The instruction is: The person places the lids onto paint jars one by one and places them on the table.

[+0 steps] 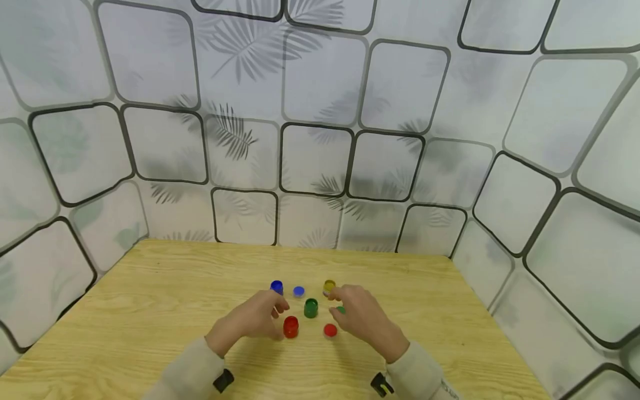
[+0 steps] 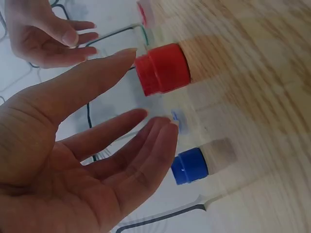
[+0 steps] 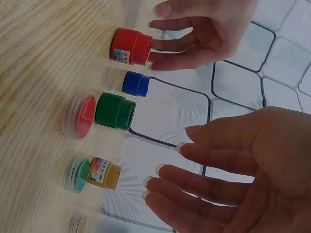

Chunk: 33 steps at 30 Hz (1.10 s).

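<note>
I'm hovering with left grip (image 1: 254, 317) and right grip (image 1: 362, 315) wide, empty; I'm risking toppling the red jar (image 1: 291, 328) if my left drifts inward.

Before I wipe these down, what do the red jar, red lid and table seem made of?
Red jar: smooth sheen suggests plastic, possibly glass.
Red lid: likely clear plastic, by its ribbed, see-through rim.
Table: wood or laminate, satin-looking, by its grain.
</note>
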Motion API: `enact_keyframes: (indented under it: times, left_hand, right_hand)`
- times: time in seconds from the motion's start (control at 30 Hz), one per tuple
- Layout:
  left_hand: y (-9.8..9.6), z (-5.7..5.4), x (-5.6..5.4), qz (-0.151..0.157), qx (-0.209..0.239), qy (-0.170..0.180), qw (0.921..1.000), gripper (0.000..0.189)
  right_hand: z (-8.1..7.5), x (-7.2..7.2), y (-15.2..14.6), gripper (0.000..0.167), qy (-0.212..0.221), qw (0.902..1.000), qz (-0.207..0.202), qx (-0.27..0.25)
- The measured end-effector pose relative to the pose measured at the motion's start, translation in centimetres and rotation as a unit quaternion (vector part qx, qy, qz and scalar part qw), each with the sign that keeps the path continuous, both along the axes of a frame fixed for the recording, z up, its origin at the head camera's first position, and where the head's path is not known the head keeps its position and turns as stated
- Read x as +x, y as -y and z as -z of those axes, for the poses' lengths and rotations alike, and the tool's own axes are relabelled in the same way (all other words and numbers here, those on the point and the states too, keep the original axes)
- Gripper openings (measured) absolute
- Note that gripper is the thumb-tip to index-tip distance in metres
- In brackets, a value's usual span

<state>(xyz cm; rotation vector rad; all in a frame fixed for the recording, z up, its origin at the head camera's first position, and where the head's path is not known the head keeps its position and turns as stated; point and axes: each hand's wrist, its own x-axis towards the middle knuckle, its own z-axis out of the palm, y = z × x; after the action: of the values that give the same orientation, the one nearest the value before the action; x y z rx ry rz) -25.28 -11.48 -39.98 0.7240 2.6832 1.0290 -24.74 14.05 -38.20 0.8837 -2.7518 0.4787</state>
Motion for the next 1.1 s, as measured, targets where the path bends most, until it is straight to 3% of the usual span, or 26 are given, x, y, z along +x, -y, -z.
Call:
enact_keyframes:
  times: [0.33,0.73,1.1]
  left_hand:
    - [-0.2,1.1,-1.2,-0.016,-0.029,0.012,0.9994,0.035]
    - [-0.9,1.7,-2.0,-0.029,-0.033,0.041,0.9982,0.037]
    - [-1.0,1.9,-2.1,-0.014,-0.026,0.014,0.9995,0.033]
  right_hand:
    - [0.2,-0.2,0.2,0.017,0.007,0.9997,-0.019,0.011]
    - [0.6,-0.3,0.3,0.015,0.017,0.999,-0.041,0.001]
    - [0.3,-0.7,0.2,0.02,0.083,0.9957,-0.042,0.0]
